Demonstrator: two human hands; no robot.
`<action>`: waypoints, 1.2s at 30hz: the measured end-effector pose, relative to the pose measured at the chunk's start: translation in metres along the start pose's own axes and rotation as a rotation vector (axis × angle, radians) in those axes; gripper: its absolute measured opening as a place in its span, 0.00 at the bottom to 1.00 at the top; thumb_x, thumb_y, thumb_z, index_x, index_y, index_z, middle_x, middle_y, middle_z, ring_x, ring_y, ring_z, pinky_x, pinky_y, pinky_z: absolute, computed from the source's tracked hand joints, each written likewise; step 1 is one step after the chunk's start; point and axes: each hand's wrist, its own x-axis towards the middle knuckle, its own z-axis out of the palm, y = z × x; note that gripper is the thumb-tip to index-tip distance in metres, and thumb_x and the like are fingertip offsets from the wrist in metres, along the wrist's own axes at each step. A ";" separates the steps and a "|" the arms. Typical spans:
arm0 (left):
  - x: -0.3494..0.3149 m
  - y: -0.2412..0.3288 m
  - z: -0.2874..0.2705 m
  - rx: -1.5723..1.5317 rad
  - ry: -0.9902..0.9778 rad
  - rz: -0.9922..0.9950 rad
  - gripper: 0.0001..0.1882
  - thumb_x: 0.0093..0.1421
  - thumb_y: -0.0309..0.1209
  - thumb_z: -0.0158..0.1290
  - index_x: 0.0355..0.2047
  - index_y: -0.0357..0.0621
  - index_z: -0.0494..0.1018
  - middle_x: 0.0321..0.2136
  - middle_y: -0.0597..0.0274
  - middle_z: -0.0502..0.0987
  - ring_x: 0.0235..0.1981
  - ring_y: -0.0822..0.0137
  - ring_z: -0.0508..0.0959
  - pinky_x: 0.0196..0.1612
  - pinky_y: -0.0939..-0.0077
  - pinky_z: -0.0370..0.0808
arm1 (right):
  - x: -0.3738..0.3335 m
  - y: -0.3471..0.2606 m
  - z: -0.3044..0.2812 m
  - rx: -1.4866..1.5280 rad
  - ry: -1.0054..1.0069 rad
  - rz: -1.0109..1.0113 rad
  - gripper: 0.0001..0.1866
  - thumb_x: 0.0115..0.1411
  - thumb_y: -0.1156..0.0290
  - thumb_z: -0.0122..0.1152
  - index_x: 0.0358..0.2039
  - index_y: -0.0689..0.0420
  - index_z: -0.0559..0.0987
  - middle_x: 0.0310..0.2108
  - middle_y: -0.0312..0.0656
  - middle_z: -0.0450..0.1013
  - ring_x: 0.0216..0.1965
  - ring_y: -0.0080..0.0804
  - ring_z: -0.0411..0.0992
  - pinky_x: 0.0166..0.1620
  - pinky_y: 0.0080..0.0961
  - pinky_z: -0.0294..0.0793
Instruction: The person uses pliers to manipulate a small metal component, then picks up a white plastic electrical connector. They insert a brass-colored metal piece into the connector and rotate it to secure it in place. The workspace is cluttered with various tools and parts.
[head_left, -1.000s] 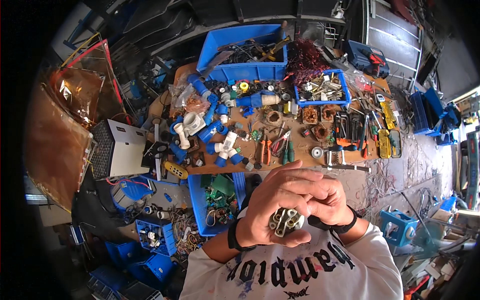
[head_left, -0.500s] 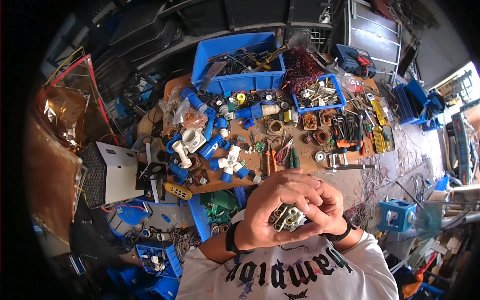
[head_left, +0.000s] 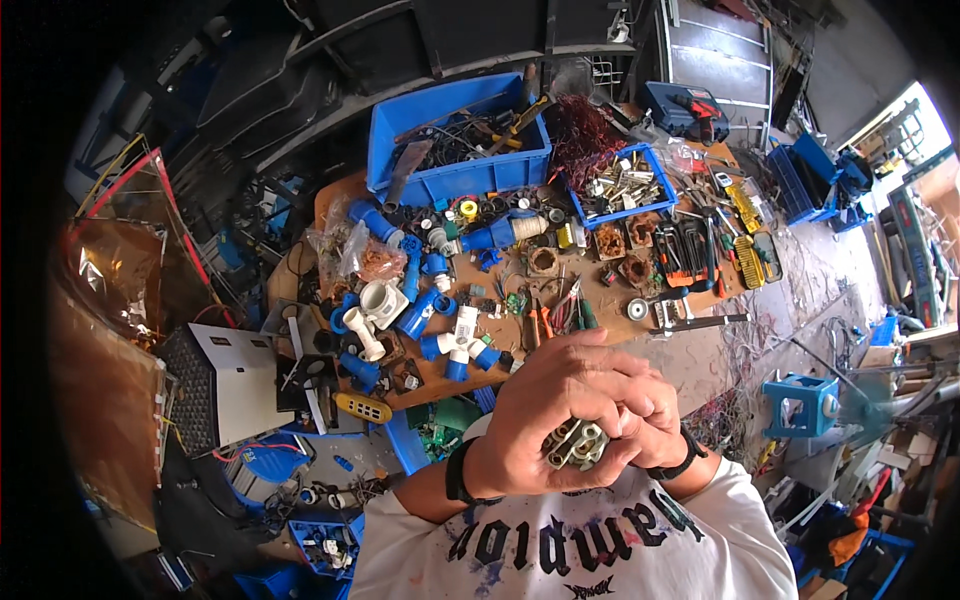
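Close in front of my chest, my left hand [head_left: 545, 410] curls around a bundle of short, hollow metal tubes [head_left: 576, 446]. Their round open ends, dull silver and brassy, face up between my fingers and thumb. My right hand [head_left: 656, 425] presses against the bundle from the other side, its fingertips meeting those of my left hand. Much of the bundle is hidden by the fingers. Beyond my hands, a shallow blue tray [head_left: 668, 192] on the workbench holds similar loose metal pieces [head_left: 628, 185].
The cluttered wooden workbench [head_left: 470, 385] carries a large blue bin [head_left: 470, 183] of cables and tools, a white-and-blue pipe fitting [head_left: 463, 340], pliers [head_left: 543, 318] and hex keys [head_left: 690, 258]. A yellow power strip [head_left: 362, 407] lies at its left edge. A blue frame [head_left: 800, 405] stands right.
My view has shifted slightly, so the bench appears a little farther left. Both hands stay wrapped around the metal tubes, with only a small shift of the fingers.
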 end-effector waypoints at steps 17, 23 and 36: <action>0.003 0.003 -0.002 0.076 -0.034 0.038 0.14 0.51 0.28 0.63 0.34 0.49 0.68 0.35 0.62 0.81 0.46 0.54 0.79 0.55 0.49 0.67 | -0.011 -0.002 0.025 0.037 0.186 -0.031 0.17 0.63 0.65 0.57 0.48 0.60 0.66 0.45 0.50 0.71 0.48 0.35 0.72 0.51 0.33 0.72; -0.001 0.005 -0.003 0.070 -0.012 0.032 0.14 0.52 0.30 0.63 0.34 0.50 0.68 0.34 0.60 0.81 0.46 0.53 0.79 0.56 0.48 0.66 | -0.020 0.007 0.023 0.076 0.231 0.020 0.21 0.56 0.54 0.68 0.37 0.54 0.69 0.41 0.38 0.69 0.47 0.28 0.69 0.52 0.34 0.68; -0.007 0.009 -0.001 0.109 0.003 0.024 0.14 0.52 0.28 0.63 0.33 0.50 0.67 0.34 0.61 0.82 0.46 0.54 0.79 0.57 0.48 0.64 | -0.005 0.008 0.018 -0.190 0.235 -0.136 0.14 0.53 0.57 0.68 0.25 0.53 0.76 0.30 0.39 0.72 0.32 0.31 0.67 0.37 0.29 0.66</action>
